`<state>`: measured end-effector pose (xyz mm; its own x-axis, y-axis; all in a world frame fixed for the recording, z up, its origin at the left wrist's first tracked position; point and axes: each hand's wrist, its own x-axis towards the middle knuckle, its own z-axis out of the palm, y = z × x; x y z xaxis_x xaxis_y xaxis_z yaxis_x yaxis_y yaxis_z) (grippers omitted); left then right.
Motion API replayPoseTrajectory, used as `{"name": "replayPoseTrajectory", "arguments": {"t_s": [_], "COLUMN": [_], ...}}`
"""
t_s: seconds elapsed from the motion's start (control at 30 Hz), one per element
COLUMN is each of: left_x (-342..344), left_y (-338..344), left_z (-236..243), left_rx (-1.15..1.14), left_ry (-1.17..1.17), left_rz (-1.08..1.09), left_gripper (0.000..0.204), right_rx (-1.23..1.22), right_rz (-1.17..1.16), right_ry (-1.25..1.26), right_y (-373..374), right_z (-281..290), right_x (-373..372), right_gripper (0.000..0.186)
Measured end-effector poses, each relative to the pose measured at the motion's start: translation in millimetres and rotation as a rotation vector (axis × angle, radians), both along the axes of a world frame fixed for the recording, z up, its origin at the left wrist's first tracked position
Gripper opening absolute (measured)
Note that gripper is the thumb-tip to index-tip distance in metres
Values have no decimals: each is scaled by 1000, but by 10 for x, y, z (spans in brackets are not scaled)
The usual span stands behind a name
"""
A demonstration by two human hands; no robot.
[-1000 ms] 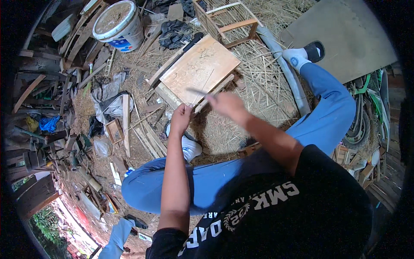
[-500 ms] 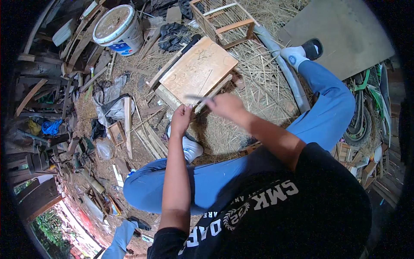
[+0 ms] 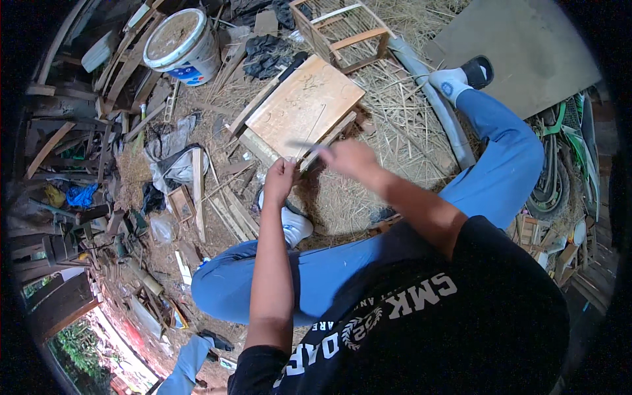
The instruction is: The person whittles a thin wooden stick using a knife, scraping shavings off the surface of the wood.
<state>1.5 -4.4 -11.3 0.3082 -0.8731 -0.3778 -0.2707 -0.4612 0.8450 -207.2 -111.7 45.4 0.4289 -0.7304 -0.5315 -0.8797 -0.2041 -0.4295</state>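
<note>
My left hand [image 3: 281, 176] is closed in a pinch on the lower end of a thin stick [image 3: 315, 124], which slants up and away over a low wooden bench [image 3: 283, 108]. In my right hand [image 3: 350, 159] is a knife, smeared by motion; its grey blade [image 3: 304, 145] points left across the stick, just beyond my left fingertips. Whether the blade touches the stick I cannot tell. Small dark shavings [image 3: 309, 82] lie on the far part of the bench top. A dark, long-handled object [image 3: 293, 66] lies along the bench's left side.
Past the bench stands a slatted wooden cage [image 3: 342, 36]. A white bucket [image 3: 183, 46] is at the far left. A grey pipe [image 3: 434, 105] lies to the right, near a flat board [image 3: 520, 52]. Straw and wood scraps [image 3: 234, 214] litter the floor.
The view has shifted very slightly. My right hand and the blurred knife have shifted slightly over the stick; my left hand keeps its pinch.
</note>
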Motion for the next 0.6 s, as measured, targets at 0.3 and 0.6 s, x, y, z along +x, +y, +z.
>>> {"name": "replayPoseTrajectory", "arguments": {"t_s": [0.3, 0.6], "left_x": [57, -153], "left_y": [22, -45], "left_z": [-249, 186], "left_rx": [-17, -10], "left_ry": [84, 208], "left_rz": [37, 82], "left_gripper": [35, 29], "right_rx": [-43, 11], "right_rz": [-325, -48], "right_ry": [2, -105], "right_y": [-634, 113], "right_z": [74, -10], "right_x": [-316, 25], "right_gripper": [69, 67]}}
